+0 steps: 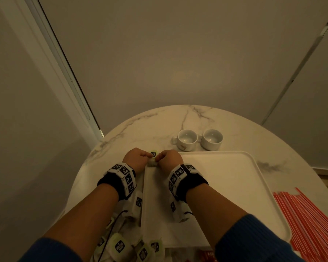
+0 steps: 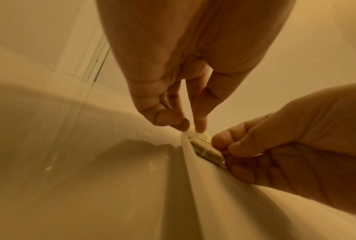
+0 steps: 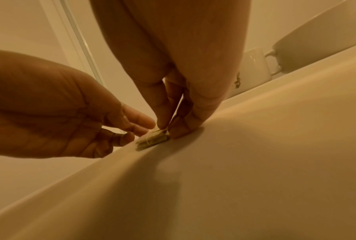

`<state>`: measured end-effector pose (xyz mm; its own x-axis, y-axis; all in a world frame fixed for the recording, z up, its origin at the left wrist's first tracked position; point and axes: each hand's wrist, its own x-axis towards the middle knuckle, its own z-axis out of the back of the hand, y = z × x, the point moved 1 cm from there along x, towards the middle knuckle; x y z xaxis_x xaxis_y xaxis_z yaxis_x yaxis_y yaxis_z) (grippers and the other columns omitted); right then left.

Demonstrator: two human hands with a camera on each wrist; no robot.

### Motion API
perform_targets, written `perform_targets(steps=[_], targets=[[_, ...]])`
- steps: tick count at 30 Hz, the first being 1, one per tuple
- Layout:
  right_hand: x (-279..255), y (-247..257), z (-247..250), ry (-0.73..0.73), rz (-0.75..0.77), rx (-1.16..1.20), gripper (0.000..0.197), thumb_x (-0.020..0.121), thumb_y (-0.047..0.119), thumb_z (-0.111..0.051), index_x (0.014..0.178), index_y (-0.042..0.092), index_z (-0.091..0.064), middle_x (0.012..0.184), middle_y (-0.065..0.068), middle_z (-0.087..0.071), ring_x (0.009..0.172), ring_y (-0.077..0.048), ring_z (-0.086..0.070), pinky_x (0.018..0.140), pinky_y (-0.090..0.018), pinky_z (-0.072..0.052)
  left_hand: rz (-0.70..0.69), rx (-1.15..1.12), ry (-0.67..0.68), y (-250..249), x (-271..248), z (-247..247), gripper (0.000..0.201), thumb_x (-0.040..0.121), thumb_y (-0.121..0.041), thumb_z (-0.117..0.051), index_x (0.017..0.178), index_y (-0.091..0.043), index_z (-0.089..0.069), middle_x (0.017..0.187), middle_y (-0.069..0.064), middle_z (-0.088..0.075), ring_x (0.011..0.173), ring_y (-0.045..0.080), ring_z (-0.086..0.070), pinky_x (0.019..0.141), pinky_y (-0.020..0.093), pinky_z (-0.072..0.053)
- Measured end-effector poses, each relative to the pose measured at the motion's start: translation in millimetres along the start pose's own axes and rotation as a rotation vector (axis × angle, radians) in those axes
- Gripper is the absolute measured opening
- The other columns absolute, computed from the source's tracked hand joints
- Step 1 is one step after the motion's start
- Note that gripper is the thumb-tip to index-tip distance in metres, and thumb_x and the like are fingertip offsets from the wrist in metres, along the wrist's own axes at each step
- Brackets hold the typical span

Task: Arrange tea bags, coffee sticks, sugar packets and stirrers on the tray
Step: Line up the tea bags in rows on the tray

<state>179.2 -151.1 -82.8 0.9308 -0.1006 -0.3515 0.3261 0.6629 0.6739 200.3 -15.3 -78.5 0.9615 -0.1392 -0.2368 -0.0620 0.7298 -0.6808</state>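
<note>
A small stack of green-and-white tea bags (image 1: 153, 155) stands on edge in the far left corner of the white tray (image 1: 225, 186). My left hand (image 1: 147, 157) pinches its left end and my right hand (image 1: 158, 159) pinches its right end. In the left wrist view my left hand (image 2: 193, 126) has its thumb and forefinger on the tea bags (image 2: 202, 146), just inside the tray rim (image 2: 188, 162). In the right wrist view my right hand (image 3: 170, 129) squeezes the tea bags (image 3: 152, 140) against the tray floor (image 3: 255, 162). Loose tea bags (image 1: 121, 246) lie heaped by the tray's near left corner.
Two white cups (image 1: 187, 139) (image 1: 212, 138) stand just beyond the tray's far edge on the round marble table (image 1: 140, 127). Red-and-white stirrers (image 1: 307, 227) lie in a bundle right of the tray. Red sachets (image 1: 206, 255) show at the bottom edge. Walls close in behind and to the left.
</note>
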Motion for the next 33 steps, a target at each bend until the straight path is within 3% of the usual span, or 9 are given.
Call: perform_targets(steps=[4, 6, 11, 15, 19, 22, 26, 30, 33], targets=[[-2, -2, -1, -0.06, -0.015, 0.046, 0.02, 0.085, 0.006, -0.059, 0.1, 0.012, -0.071, 0.112, -0.009, -0.068, 0.105, -0.024, -0.061, 0.092, -0.03, -0.047, 0.033, -0.089, -0.076, 2, 0, 2, 0.028, 0.08, 0.003, -0.054, 0.075, -0.02, -0.069, 0.082, 0.003, -0.065, 0.079, 0.024, -0.058, 0.07, 0.029, -0.047], [-4, -2, -1, -0.075, -0.017, 0.068, 0.017, 0.084, 0.008, -0.06, 0.098, 0.013, -0.068, 0.111, -0.009, -0.067, 0.104, -0.024, -0.06, 0.088, -0.029, -0.046, 0.029, -0.096, -0.095, 4, 0, 3, 0.032, 0.078, 0.004, -0.054, 0.068, -0.025, -0.062, 0.075, 0.0, -0.062, 0.072, 0.021, -0.055, 0.066, 0.03, -0.048], [-7, 0, 1, -0.099, -0.026, 0.101, 0.015, 0.086, 0.006, -0.054, 0.093, 0.017, -0.06, 0.109, -0.009, -0.065, 0.102, -0.024, -0.059, 0.082, -0.027, -0.043, -0.011, -0.047, -0.083, 0, -4, 6, 0.023, 0.079, 0.003, -0.054, 0.076, -0.019, -0.062, 0.08, -0.002, -0.059, 0.08, 0.019, -0.055, 0.067, 0.026, -0.039], [-20, 2, 8, -0.085, -0.01, 0.072, 0.008, 0.088, 0.01, -0.053, 0.087, 0.017, -0.056, 0.104, -0.009, -0.065, 0.101, -0.025, -0.059, 0.081, -0.027, -0.042, -0.016, -0.157, -0.126, -5, -15, 26, 0.017, 0.085, -0.007, -0.057, 0.08, -0.024, -0.061, 0.085, 0.003, -0.064, 0.088, 0.026, -0.063, 0.075, 0.032, -0.05], [-58, 13, 10, -0.007, 0.13, 0.05, 0.002, 0.087, 0.015, -0.062, 0.088, 0.017, -0.063, 0.092, -0.004, -0.062, 0.088, -0.019, -0.057, 0.08, -0.03, -0.045, -0.083, -0.199, -0.036, -18, -49, 52, 0.009, 0.088, -0.012, -0.059, 0.089, -0.02, -0.064, 0.089, 0.003, -0.067, 0.076, 0.012, -0.063, 0.056, 0.022, -0.04], [-99, 28, 0, 0.169, 0.253, -0.056, 0.016, 0.086, 0.019, -0.067, 0.101, 0.015, -0.069, 0.103, -0.004, -0.067, 0.093, -0.017, -0.058, 0.082, -0.025, -0.043, -0.146, -0.161, 0.067, -22, -86, 69, 0.011, 0.09, -0.019, -0.059, 0.099, -0.019, -0.067, 0.091, -0.001, -0.068, 0.081, 0.011, -0.065, 0.061, 0.022, -0.043], [-140, 38, -25, 0.395, 0.346, -0.37, 0.03, 0.087, 0.027, -0.067, 0.115, 0.016, -0.065, 0.116, -0.006, -0.063, 0.107, -0.022, -0.057, 0.083, -0.026, -0.041, -0.203, -0.035, 0.119, -13, -129, 76, 0.014, 0.092, -0.021, -0.059, 0.102, -0.019, -0.067, 0.091, 0.0, -0.067, 0.081, 0.012, -0.064, 0.063, 0.019, -0.042], [-157, 32, -46, 0.451, 0.436, -0.659, 0.055, 0.081, 0.028, -0.073, 0.13, 0.021, -0.05, 0.127, -0.01, -0.048, 0.112, -0.03, -0.052, 0.087, -0.035, -0.045, -0.196, 0.161, 0.187, 13, -156, 70, 0.012, 0.089, -0.025, -0.064, 0.1, -0.022, -0.067, 0.097, -0.002, -0.067, 0.09, 0.012, -0.061, 0.085, 0.029, -0.049], [-160, 31, -55, 0.442, 0.516, -0.766, 0.055, 0.081, 0.029, -0.073, 0.128, 0.018, -0.048, 0.129, -0.013, -0.04, 0.109, -0.035, -0.053, 0.088, -0.042, -0.05, -0.163, 0.183, 0.222, 30, -165, 63, 0.009, 0.087, -0.027, -0.065, 0.095, -0.024, -0.068, 0.097, -0.005, -0.068, 0.092, 0.011, -0.062, 0.088, 0.034, -0.051]])
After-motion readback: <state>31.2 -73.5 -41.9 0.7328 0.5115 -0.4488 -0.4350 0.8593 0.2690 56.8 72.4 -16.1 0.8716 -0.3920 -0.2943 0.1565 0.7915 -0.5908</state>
